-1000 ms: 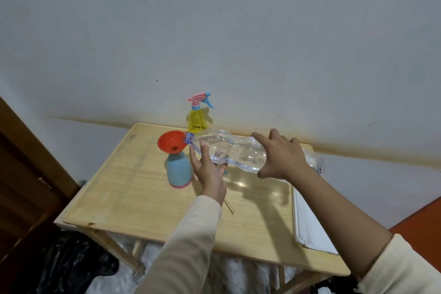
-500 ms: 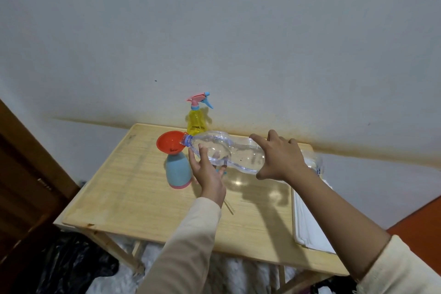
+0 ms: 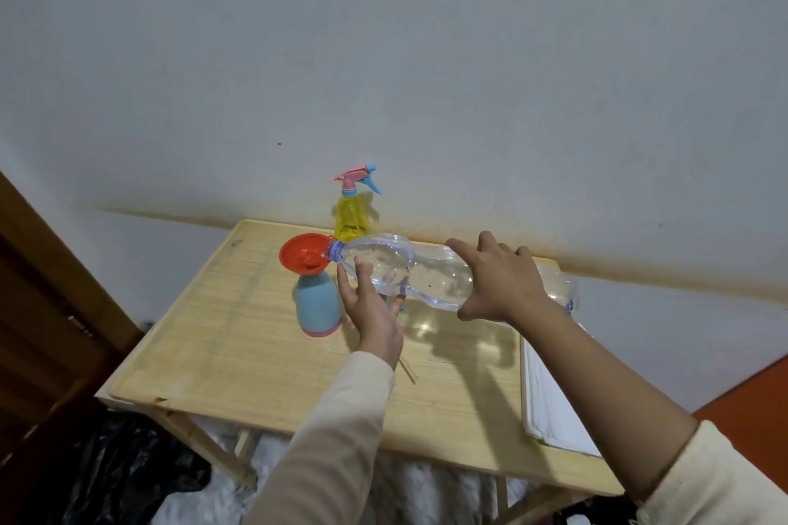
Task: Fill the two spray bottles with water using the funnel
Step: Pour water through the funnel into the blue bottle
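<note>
In the head view, the right hand [image 3: 501, 283] grips a clear bottle [image 3: 426, 273] that lies almost level in the air. Its fingers are spread over the top of the bottle and its thumb is under it, so the hand is clamped on the wide back part. The left hand [image 3: 373, 311] holds the same bottle from below, near the neck, with the thumb up on the near side and the other fingers curled under the plastic.

Just beyond the left thumb, the mouth of the bottle touches the rim of the red funnel [image 3: 302, 256]. The funnel stands in the neck of the blue spray bottle [image 3: 317, 305], which is upright on the table [image 3: 256, 337], just beside the left fingers. I cannot tell if water is running.

The yellow spray bottle [image 3: 350, 217], with its trigger head on, stands behind the funnel by the wall, apart from both hands. A white tray [image 3: 550, 405] lies under the right forearm and a thin stick [image 3: 407, 371] lies near the left wrist
</note>
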The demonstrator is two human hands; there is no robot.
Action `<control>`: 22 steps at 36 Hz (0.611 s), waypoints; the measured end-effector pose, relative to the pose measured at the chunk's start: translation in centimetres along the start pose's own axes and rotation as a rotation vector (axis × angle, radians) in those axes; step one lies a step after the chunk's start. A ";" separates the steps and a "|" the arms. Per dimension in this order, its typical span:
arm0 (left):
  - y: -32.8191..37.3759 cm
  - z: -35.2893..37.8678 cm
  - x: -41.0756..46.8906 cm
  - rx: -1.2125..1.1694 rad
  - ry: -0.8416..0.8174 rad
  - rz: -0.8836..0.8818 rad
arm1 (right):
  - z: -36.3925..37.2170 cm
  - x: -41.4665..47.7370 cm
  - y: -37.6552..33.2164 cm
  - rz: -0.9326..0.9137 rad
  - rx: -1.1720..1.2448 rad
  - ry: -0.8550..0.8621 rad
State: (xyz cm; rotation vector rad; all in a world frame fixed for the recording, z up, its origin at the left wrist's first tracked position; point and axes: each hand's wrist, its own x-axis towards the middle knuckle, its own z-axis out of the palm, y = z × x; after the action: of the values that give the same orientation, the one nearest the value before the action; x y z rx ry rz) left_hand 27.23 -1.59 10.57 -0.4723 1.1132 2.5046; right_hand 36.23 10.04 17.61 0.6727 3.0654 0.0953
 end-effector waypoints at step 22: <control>0.6 2.1 -0.5 0.212 -0.106 0.228 | 4.2 -0.5 1.5 0.081 0.362 0.064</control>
State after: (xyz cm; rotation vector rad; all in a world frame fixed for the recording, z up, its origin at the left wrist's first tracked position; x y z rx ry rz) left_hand 27.03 -0.46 12.55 -0.1593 1.4404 2.5260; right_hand 37.41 11.40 13.49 0.8198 3.1446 -0.4569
